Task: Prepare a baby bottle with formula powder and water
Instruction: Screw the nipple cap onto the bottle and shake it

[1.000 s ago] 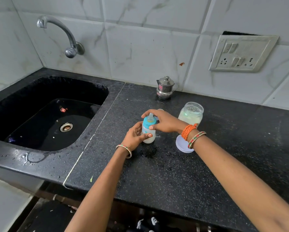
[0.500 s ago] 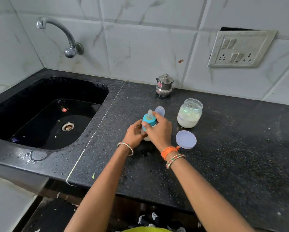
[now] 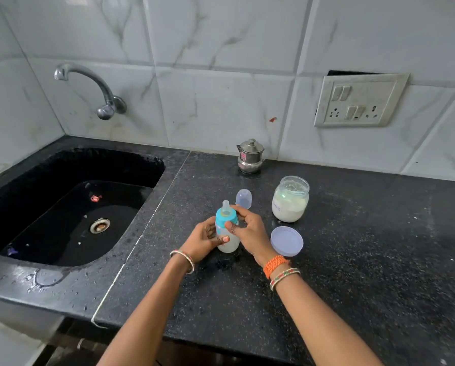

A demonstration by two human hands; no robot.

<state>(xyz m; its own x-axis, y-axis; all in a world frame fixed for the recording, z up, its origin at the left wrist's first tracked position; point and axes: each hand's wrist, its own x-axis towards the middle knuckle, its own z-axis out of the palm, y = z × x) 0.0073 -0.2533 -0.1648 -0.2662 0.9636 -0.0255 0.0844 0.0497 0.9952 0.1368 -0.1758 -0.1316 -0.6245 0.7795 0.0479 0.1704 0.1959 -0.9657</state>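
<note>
Counter (image 3: 353, 260): black speckled stone, polished, wet patches by the sink (image 3: 63, 207). Wall tiles (image 3: 221, 75): glossy white marble-look. Tap (image 3: 94, 85) and small lidded pot (image 3: 250, 157): shiny metal. Bottle (image 3: 227, 228): translucent plastic, teal collar. Jar (image 3: 290, 199): clear, glossy; lid (image 3: 287, 241) matt plastic.

Baby bottle (image 3: 227, 233): small, translucent body, milky-white liquid inside, teal collar with clear nipple fitted on top. Stands upright on the black speckled table (image 3: 353, 260), held at both sides.

Clear dome cap (image 3: 243, 198): off the bottle, upright on the table just behind it.

Formula jar (image 3: 290, 198): clear, open, roughly half full of white powder, upright, to the right of the bottle and apart from it.

Jar lid (image 3: 286, 241): pale lavender disc, flat on the table, in front of the jar, near the bottle's right.
</note>
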